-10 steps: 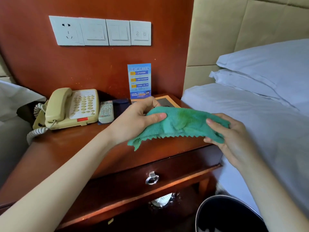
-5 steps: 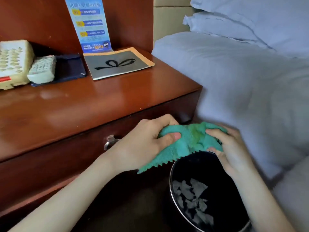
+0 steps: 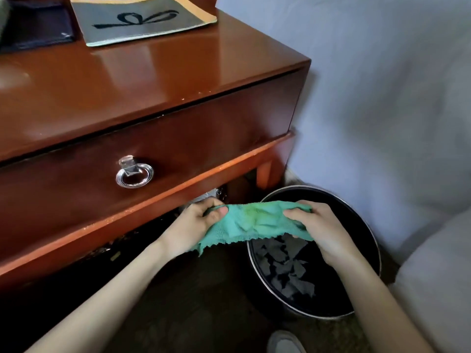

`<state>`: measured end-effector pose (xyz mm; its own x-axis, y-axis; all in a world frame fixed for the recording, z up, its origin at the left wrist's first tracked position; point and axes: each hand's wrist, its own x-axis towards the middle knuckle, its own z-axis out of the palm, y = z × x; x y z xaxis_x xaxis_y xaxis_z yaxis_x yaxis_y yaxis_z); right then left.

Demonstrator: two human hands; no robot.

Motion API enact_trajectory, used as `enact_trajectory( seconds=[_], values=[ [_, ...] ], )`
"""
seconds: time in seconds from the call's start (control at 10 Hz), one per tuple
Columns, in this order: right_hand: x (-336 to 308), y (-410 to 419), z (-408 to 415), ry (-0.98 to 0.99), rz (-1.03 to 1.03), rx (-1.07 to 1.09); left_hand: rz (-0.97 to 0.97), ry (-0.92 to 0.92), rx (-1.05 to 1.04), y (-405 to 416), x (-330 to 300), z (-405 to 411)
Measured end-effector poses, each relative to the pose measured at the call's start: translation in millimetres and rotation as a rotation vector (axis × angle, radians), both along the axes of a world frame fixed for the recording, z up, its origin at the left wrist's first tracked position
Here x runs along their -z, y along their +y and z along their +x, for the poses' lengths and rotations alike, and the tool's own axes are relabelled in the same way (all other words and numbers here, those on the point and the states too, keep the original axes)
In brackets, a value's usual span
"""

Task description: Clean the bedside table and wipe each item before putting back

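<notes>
Lowered from above the surface (image 3: 153,80), the green cloth (image 3: 254,222) was held stretched over the bin (image 3: 367,240), gripped by the left hand (image 3: 196,225) and right hand (image 3: 321,230); shaken debris might be scattered onto the floor.

Hands: we count two, the left hand (image 3: 190,226) and the right hand (image 3: 322,231), both gripping one cloth.
Cloths: one green cloth (image 3: 254,222), stretched between them.
Bedside tables: one bedside table (image 3: 153,80), with one drawer (image 3: 204,138) and one ring pull (image 3: 134,173).
Bins: one black bin (image 3: 367,235); the paper scraps (image 3: 285,266) inside we cannot count exactly.
Items on the tabletop: we see two, one grey card with a bow (image 3: 142,19) and one dark folder (image 3: 35,26).
Shoes: one toe of a shoe (image 3: 284,342).
</notes>
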<state>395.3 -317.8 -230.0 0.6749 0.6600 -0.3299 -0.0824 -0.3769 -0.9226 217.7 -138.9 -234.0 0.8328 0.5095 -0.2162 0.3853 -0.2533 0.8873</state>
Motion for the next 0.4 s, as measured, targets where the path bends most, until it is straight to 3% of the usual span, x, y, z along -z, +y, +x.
enact_trajectory(
  seconds=[0.2, 0.3, 0.4],
  values=[
    [16, -2, 4, -0.107, -0.179, -0.127, -0.007, 0.022, -0.009, 0, 23, 8],
    [22, -3, 4, -0.192, -0.218, -0.192, 0.107, 0.049, -0.007, -4, 28, 9],
    [25, -1, 3, -0.222, -0.125, -0.102, 0.227, -0.007, -0.013, -6, 28, 7]
  ],
)
